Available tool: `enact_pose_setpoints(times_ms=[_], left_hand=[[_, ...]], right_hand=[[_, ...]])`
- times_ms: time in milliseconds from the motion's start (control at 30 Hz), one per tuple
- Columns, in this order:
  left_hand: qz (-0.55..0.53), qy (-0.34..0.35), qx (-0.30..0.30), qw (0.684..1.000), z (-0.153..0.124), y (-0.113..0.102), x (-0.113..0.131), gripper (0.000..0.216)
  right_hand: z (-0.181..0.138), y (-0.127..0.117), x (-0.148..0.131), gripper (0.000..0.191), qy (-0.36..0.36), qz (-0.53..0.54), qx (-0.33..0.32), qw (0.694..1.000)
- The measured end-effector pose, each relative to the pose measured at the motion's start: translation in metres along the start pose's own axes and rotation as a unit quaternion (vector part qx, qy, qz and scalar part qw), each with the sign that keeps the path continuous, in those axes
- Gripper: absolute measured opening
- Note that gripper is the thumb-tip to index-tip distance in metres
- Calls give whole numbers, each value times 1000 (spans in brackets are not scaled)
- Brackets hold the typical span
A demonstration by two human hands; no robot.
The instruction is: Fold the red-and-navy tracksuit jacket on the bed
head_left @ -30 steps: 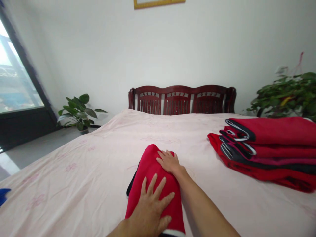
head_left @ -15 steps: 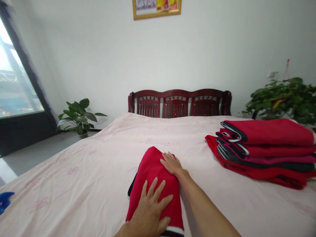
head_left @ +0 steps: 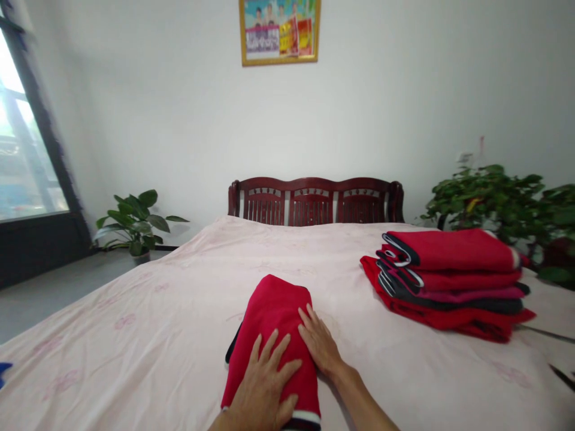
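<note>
A folded red garment with black and white trim lies on the pink bed sheet in front of me. My left hand rests flat on its near half, fingers spread. My right hand lies flat along its right edge, fingers stretched out and partly on the sheet. Neither hand holds anything. A stack of folded red and dark garments sits on the bed to the right, well apart from my hands.
A dark wooden headboard stands at the bed's far end under a framed picture. Potted plants stand at the left and right. A window is at the left. A blue scrap shows at the left edge.
My right hand has slid back toward me along the garment's right side. The left hand stays flat on the near half. The camera has tilted up, showing more of the wall.
</note>
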State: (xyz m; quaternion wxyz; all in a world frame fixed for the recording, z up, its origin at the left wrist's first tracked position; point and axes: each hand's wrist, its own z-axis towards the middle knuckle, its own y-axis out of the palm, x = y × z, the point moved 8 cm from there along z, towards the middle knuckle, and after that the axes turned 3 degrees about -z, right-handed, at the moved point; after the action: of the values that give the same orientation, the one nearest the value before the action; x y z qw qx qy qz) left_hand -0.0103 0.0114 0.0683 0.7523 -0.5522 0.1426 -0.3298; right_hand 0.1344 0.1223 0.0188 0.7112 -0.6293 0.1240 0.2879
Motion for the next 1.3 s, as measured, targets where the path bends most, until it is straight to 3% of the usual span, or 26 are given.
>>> enact_pose_setpoints(times_ms=[300, 367, 500, 600, 733, 800, 900, 967, 1100, 1167, 1300], left_hand=[[9, 19, 77, 997, -10, -5, -3, 44], [14, -28, 124, 992, -11, -9, -17, 39], [35, -188, 190, 963, -17, -16, -60, 41], [-16, -288, 165, 943, -20, -9, -90, 46], [-122, -323, 137, 928, -23, 4, -109, 52], [-150, -320, 144, 924, -24, 6, -114, 51], [-192, -305, 169, 917, -26, 8, -120, 51], [-219, -298, 189, 910, -28, 9, -125, 50], [-266, -299, 216, 891, -31, 11, -135, 49], [-286, -300, 218, 883, -32, 14, -139, 49], [-321, -316, 222, 865, -34, 17, -144, 52]], right_hand=[[-25, -10, 1, 73, 50, 117, 97, 987], [-27, -12, 2, 75, 64, 139, 98, 983], [-29, -14, 6, 76, 94, 166, 98, 977], [-29, -14, 8, 76, 105, 173, 103, 974], [-25, -8, 7, 81, 147, 234, 124, 953], [-22, -3, 3, 85, 174, 329, 150, 916], [-16, 4, -11, 81, 183, 521, 168, 816], [-12, 10, -21, 69, 193, 626, 126, 745], [-8, 23, -34, 48, 248, 740, -27, 624], [-7, 28, -39, 45, 257, 756, -87, 596], [-4, 43, -49, 42, 257, 751, -146, 590]])
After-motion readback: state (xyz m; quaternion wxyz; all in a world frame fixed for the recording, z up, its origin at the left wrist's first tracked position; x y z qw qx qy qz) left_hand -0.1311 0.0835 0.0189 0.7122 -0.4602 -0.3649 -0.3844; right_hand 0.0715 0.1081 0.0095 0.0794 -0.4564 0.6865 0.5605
